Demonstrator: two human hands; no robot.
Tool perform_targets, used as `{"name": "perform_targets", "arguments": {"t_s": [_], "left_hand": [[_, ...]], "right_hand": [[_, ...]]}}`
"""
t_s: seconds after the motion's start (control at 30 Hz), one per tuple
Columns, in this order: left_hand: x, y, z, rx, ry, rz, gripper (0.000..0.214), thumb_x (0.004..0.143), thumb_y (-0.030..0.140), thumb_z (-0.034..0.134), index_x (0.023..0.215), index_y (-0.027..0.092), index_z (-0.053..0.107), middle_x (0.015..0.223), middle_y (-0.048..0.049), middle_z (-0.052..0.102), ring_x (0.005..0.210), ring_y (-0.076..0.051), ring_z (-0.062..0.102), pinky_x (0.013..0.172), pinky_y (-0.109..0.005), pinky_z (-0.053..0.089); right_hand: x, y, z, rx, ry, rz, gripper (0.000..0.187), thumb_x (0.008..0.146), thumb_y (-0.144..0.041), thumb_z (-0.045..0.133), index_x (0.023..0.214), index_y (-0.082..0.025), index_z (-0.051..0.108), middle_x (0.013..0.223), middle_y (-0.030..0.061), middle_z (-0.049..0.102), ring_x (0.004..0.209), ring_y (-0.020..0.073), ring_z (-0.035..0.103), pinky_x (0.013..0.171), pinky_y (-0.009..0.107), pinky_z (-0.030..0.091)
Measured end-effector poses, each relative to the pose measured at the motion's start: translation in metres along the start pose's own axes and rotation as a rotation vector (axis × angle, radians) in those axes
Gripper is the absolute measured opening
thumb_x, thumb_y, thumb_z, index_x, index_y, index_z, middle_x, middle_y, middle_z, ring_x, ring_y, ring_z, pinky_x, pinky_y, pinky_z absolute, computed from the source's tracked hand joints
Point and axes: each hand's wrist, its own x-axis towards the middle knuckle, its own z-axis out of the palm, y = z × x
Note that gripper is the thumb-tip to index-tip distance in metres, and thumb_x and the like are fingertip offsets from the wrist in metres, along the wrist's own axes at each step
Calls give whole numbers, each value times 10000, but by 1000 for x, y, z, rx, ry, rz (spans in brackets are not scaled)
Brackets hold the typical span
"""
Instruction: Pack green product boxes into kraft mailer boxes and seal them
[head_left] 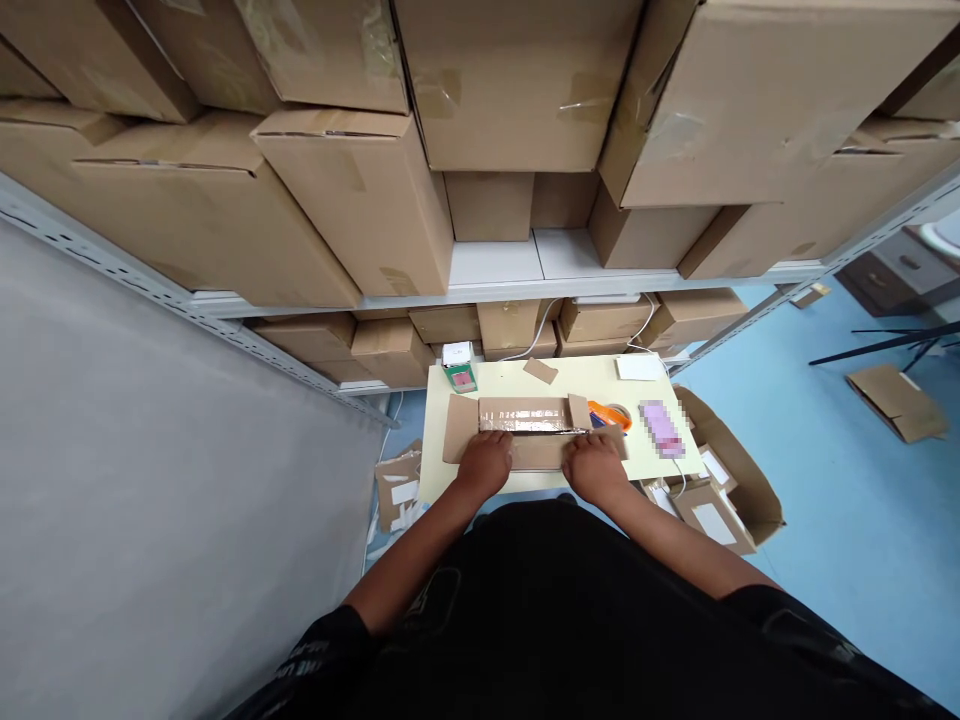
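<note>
A cardboard box (529, 453) with its flaps spread lies on the pale yellow table (495, 378) in front of me. Clear, shiny tape or film shows along its far side. My left hand (486, 466) grips the near flap at the left, its fingers curled over the edge. Farther right, my right hand (595, 466) holds the same flap near the corner, fingers bent over it. The fingertips of both hands are partly hidden. Just beyond my right hand is an orange tape dispenser (611, 416). A small green and white box (459, 367) stands at the table's back left.
Shelves of cardboard boxes (525, 80) rise behind the table, with a white metal shelf edge (517, 292) above it. A pink, blurred-out item (661, 428) and a white card (637, 368) lie at the right. A large open carton (750, 480) stands on the floor beside the table.
</note>
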Motion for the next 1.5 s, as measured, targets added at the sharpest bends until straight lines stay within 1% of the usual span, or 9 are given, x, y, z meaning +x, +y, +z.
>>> {"name": "perform_targets", "arguments": {"t_s": [0.1, 0.27, 0.47, 0.63, 0.8, 1.0, 1.17, 1.37, 1.5], "left_hand": [[0, 0, 5, -39, 29, -6, 325, 943, 350, 591, 1182, 202, 754, 1238, -196, 728, 1194, -412, 610, 1129, -575, 342], [5, 14, 3, 262, -111, -20, 314, 958, 320, 546, 1106, 148, 762, 1045, -190, 756, 1078, -371, 655, 1070, -536, 402], [9, 27, -4, 381, -92, -83, 456, 942, 331, 592, 1335, 105, 643, 1238, -182, 663, 1188, -347, 583, 1072, -485, 418], [-3, 21, -14, 294, 47, 128, 378, 967, 363, 631, 1289, 168, 666, 1183, -136, 637, 1143, -317, 548, 1063, -469, 430], [-24, 19, -26, 308, 216, 321, 199, 1025, 268, 558, 1134, 209, 714, 1023, -97, 673, 1037, -270, 567, 1086, -477, 394], [-52, 4, -29, 297, 107, 420, 208, 1032, 320, 552, 1003, 213, 729, 893, -76, 671, 956, -251, 588, 1096, -482, 402], [-64, -6, -25, 161, -14, 301, 559, 936, 568, 663, 1340, 183, 665, 1184, -128, 724, 1133, -315, 618, 1169, -542, 379], [-37, 14, -23, 241, 44, 7, 524, 1018, 265, 474, 1522, 132, 526, 1504, -193, 570, 1284, -321, 600, 1092, -473, 491], [-4, 19, -30, 343, 26, -147, 583, 985, 145, 431, 1564, 190, 484, 1693, -130, 381, 1312, -311, 583, 1019, -429, 545]], "right_hand": [[-1, 11, 1, 55, -9, 14, 330, 992, -313, 528, 1172, -135, 740, 1207, 234, 706, 1166, 386, 546, 946, 483, 383], [3, 18, 1, 28, -24, -55, 325, 1009, -334, 527, 1171, -142, 734, 1176, 204, 721, 1189, 375, 533, 984, 480, 381], [10, 28, 12, 10, 81, -51, 536, 974, -285, 532, 1479, -111, 569, 1459, 199, 614, 1231, 355, 561, 1025, 463, 437], [7, 39, 12, 140, 291, 43, 628, 1028, -383, 461, 1591, -106, 432, 1593, 214, 481, 1278, 361, 588, 1011, 479, 512], [9, 53, 2, 491, 419, 208, 528, 1042, -493, 422, 1419, -181, 619, 1452, 160, 610, 1325, 328, 585, 1068, 481, 527], [17, 72, 14, 634, 198, 313, 493, 929, -434, 592, 1361, -211, 669, 1457, 131, 616, 1142, 287, 689, 999, 457, 571], [21, 64, 37, 374, 205, 217, 588, 895, -395, 658, 1442, -191, 597, 1562, 156, 502, 1377, 362, 540, 1155, 511, 457], [31, 57, 69, 436, 269, 286, 653, 859, -294, 621, 1485, -181, 476, 1516, 174, 501, 1401, 348, 507, 1173, 498, 455], [37, 61, 84, 506, 323, 284, 636, 786, -163, 571, 1415, -195, 478, 1445, 168, 502, 1266, 309, 598, 1045, 455, 557]]}}
